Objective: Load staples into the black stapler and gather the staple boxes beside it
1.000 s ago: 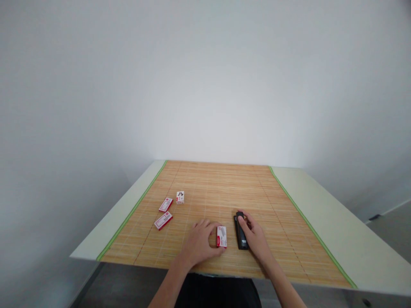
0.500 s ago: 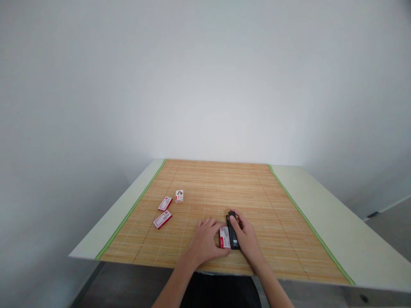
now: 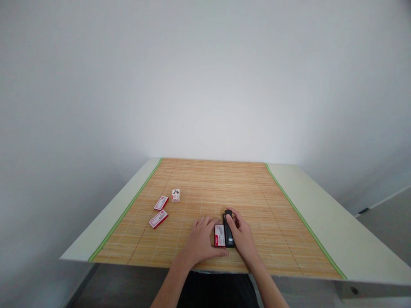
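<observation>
Near the front of the table, my right hand (image 3: 241, 234) is closed around a black stapler (image 3: 228, 233), its thumb lying along the top. A small red-and-white box (image 3: 220, 236) lies flat against the stapler's left side. My left hand (image 3: 201, 240) curves about this box, with fingers at its far left corner and the thumb along its near edge. The stapler's right side is partly hidden by my right hand.
A bamboo mat (image 3: 212, 184) with green edging covers the middle of the white table (image 3: 308, 188). On its left lie two flat red-and-white packets (image 3: 158, 219) and a small white box (image 3: 176, 195). A wall stands behind the table.
The whole view has shifted slightly, so everything sits a little further left. Both hands keep nearly the same pose around the box and the stapler.
</observation>
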`<act>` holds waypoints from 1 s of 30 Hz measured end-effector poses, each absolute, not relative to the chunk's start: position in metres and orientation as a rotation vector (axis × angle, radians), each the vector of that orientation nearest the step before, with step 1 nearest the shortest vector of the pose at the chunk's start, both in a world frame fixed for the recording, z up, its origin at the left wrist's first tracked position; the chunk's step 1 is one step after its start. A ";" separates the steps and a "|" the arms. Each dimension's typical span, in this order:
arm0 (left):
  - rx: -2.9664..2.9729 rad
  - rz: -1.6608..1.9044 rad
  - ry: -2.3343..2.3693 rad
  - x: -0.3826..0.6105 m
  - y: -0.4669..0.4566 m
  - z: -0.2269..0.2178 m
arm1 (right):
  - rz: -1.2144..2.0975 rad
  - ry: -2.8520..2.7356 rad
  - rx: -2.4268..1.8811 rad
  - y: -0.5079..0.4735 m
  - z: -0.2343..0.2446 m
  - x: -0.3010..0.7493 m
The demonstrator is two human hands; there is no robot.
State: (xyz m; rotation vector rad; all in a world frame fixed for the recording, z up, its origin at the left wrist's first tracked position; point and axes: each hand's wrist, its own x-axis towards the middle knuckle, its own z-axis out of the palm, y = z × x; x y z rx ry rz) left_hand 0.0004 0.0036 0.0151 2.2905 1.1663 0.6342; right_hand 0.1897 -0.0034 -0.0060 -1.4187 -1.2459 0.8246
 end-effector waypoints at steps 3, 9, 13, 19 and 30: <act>2.199 0.702 1.229 -0.020 0.004 0.020 | 0.830 -1.227 -1.412 -0.005 -0.005 0.191; 2.128 0.839 1.904 -0.137 0.023 0.017 | 0.792 -1.171 -1.468 -0.006 -0.006 0.192; 2.040 0.590 2.016 -0.182 0.023 0.009 | 0.801 -1.179 -1.475 -0.007 -0.005 0.193; 2.088 0.569 1.691 -0.141 0.006 0.013 | 0.815 -1.172 -1.448 -0.008 0.000 0.193; 2.170 0.708 1.185 -0.037 0.011 0.047 | 0.900 -1.153 -1.377 -0.008 -0.001 0.189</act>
